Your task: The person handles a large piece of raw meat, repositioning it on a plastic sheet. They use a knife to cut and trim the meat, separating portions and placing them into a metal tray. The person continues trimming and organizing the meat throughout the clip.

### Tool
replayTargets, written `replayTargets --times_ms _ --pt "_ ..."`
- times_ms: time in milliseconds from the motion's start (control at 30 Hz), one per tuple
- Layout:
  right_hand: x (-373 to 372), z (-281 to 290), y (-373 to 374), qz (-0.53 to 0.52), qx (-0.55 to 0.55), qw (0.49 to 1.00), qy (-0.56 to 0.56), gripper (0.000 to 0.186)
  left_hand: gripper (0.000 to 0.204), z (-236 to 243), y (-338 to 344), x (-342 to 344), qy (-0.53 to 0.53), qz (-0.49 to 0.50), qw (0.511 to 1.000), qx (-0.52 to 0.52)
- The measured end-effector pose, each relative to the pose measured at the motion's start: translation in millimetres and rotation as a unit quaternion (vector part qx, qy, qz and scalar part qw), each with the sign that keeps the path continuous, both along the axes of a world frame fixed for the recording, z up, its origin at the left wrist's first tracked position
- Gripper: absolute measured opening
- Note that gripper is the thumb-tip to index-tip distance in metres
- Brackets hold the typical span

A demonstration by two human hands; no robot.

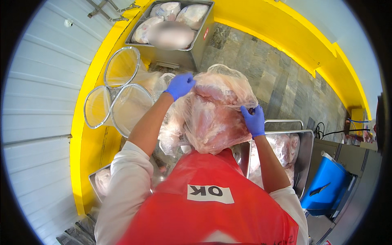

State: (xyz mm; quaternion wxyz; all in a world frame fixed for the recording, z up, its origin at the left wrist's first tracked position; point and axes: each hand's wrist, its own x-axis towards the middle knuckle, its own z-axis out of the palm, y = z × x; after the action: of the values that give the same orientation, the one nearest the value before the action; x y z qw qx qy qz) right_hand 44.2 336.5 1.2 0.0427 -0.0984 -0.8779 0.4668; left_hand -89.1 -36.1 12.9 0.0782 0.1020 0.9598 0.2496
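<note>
A big piece of pale pink raw meat (220,122) in a clear plastic bag (230,77) is in front of me, close against my red apron. My left hand (180,86), in a blue-violet glove, is closed at the bag's upper left edge and pinches the plastic. At the right side, my right hand (254,121), gloved the same, grips the edge of the film with bent fingers. More bagged meat (171,126) lies just left of the piece. What supports the meat is mostly hidden beneath it.
Three joined metal hoops (122,67) hung with clear bags stand at the left. A steel bin (175,57) of bagged meat is ahead. On my right are a steel tub (307,163) with more bagged meat and a blue container (326,181). Yellow-based walls (286,34) curve around.
</note>
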Motion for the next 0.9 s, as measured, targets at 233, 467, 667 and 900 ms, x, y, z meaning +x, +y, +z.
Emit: replayTargets --times_ms 233,467,667,900 --pt "-3 -3 3 -0.010 0.070 0.997 -0.003 0.037 0.026 -42 -15 -57 0.020 0.106 0.990 -0.091" --pt "43 31 28 0.114 0.101 0.984 0.088 0.042 0.035 -53 6 -8 -0.025 0.244 0.962 0.119" --pt "96 58 -18 0.376 0.139 0.912 0.090 0.053 0.068 -42 -23 154 0.042 0.196 0.961 0.189" --pt "93 53 -84 0.524 0.208 0.822 0.081 0.034 0.081 -36 -7 239 -0.158 0.004 0.981 0.109"
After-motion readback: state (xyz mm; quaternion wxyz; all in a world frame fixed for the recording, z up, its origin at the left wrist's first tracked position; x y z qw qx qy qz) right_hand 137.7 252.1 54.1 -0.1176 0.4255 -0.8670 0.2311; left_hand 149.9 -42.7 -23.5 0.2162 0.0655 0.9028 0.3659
